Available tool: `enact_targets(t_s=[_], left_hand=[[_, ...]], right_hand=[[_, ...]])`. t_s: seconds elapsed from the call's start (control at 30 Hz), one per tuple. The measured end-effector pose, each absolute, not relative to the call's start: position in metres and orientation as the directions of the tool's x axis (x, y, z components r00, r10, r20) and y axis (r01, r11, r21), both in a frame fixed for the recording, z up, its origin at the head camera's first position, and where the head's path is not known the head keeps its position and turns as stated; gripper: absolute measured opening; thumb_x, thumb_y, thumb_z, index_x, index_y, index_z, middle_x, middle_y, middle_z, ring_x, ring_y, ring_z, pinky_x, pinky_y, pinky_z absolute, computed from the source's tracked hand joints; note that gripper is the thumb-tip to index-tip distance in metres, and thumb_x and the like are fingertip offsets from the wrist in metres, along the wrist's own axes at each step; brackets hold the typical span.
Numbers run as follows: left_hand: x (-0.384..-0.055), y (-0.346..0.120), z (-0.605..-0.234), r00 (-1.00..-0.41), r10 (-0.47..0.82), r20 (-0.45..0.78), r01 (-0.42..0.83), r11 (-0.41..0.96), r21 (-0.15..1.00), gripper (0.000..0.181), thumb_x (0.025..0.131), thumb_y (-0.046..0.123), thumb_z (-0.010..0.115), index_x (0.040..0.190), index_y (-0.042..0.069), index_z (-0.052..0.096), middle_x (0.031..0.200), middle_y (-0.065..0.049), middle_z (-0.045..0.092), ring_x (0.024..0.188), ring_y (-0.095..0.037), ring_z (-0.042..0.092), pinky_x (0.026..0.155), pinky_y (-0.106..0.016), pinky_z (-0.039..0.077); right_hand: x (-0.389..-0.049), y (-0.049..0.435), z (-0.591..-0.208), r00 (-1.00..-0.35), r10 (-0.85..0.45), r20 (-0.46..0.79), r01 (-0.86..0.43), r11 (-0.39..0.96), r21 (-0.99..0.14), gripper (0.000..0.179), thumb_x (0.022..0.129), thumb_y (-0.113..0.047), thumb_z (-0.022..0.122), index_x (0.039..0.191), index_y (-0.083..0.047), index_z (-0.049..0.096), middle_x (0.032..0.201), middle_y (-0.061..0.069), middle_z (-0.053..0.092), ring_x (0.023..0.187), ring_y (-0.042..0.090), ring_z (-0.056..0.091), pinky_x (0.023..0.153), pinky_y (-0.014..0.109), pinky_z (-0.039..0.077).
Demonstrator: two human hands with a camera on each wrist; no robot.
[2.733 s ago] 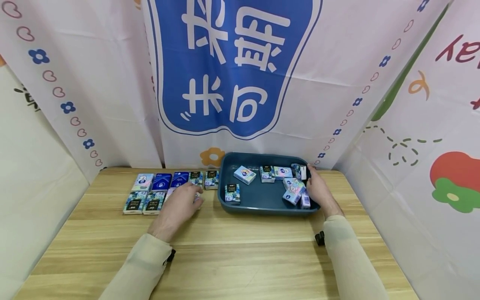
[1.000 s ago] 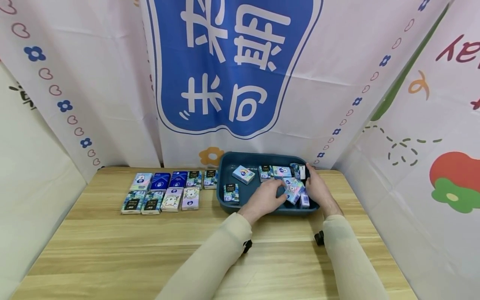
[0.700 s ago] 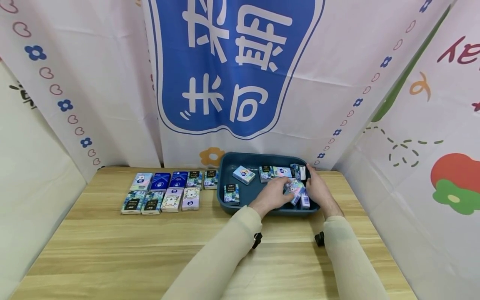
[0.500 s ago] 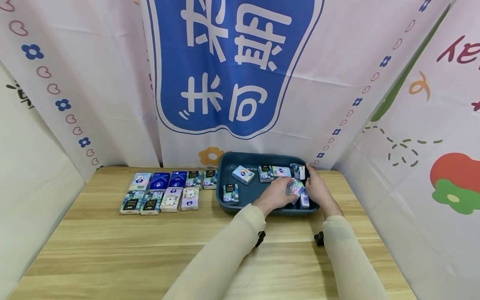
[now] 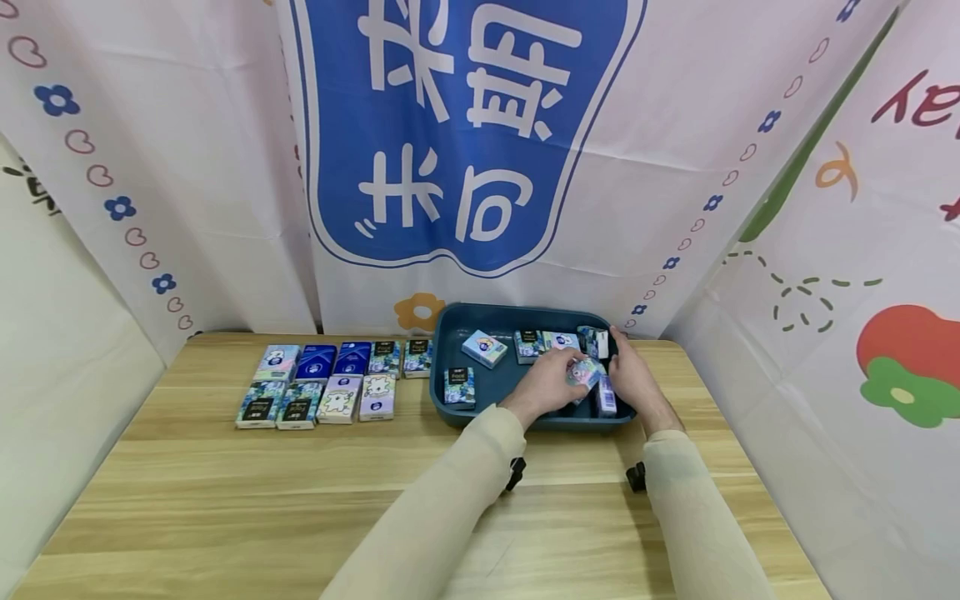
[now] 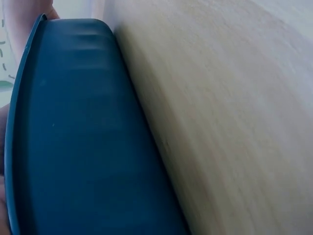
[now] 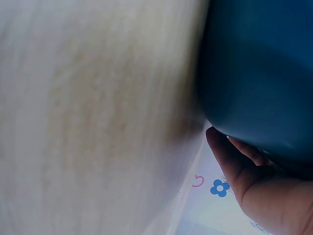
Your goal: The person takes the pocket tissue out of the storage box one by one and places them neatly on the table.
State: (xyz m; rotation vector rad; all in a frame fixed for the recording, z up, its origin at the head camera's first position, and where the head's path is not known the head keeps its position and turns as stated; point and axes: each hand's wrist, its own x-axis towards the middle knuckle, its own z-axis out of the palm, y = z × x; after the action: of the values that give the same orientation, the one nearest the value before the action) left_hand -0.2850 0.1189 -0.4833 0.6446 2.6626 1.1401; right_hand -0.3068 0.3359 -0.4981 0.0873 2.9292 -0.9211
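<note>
Inside the dark teal tray [image 5: 487,419], my left hand [image 5: 543,387] grips a pale, colourful pocket tissue pack [image 5: 586,373], thumb and fingers on either side of it. The tray's wall [image 6: 88,122] fills much of the left wrist view. My right hand [image 5: 636,383] holds the right end of the tray at its rim; the right wrist view shows that hand's fingers [image 7: 230,159] against the outer wall. A purple-white pack [image 5: 606,397] stands between the two hands. Other packs in the tray include a light blue one [image 5: 484,348] and a dark floral one [image 5: 459,387].
Left of the tray, two rows of tissue packs lie on the wooden table [image 5: 285,508], among them dark blue ones [image 5: 316,362], floral ones [image 5: 260,405] and white-purple ones [image 5: 377,396]. A printed cloth [image 5: 600,208] hangs behind the table.
My left hand has left the table rows, moved right into the tray and taken hold of a tissue pack, now shifted slightly up and left. My right hand stays at the tray's end.
</note>
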Motion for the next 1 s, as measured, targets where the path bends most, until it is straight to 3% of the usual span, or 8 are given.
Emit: enact_targets(t_s=[0.4,0.73,1.0], left_hand=[[-0.280,0.090,-0.473,-0.906,0.423,0.029,0.292,0.573,0.765,0.057,0.110,0.026,0.083,0.165,0.019,0.066,0.165,-0.009,0.068,0.145,-0.027,0.070,0.125,-0.047,0.061],[-0.285,0.060,-0.474,-0.926,0.374,0.056,0.278,0.573,0.771,0.058,0.111,0.031,0.083,0.165,0.021,0.065,0.168,-0.009,0.066,0.143,-0.027,0.069,0.127,-0.049,0.060],[-0.269,0.028,-0.449,-0.948,0.312,0.059,0.243,0.593,0.767,0.058,0.111,0.026,0.084,0.165,0.020,0.065,0.163,-0.011,0.066,0.137,-0.032,0.068,0.119,-0.051,0.065]], right_hand=[[-0.308,0.338,-0.499,-0.995,0.039,-0.088,0.083,0.818,-0.570,0.070,0.121,-0.004,0.032,0.188,-0.002,0.011,0.193,0.034,0.017,0.179,0.056,0.025,0.148,0.067,0.023],[-0.306,0.336,-0.497,-0.994,0.045,-0.101,0.096,0.813,-0.574,0.070,0.121,-0.004,0.034,0.188,-0.003,0.013,0.193,0.033,0.015,0.180,0.056,0.022,0.148,0.068,0.021],[-0.306,0.335,-0.497,-0.994,0.048,-0.103,0.099,0.810,-0.577,0.070,0.121,-0.004,0.033,0.188,-0.003,0.013,0.193,0.032,0.016,0.180,0.055,0.023,0.148,0.068,0.022]])
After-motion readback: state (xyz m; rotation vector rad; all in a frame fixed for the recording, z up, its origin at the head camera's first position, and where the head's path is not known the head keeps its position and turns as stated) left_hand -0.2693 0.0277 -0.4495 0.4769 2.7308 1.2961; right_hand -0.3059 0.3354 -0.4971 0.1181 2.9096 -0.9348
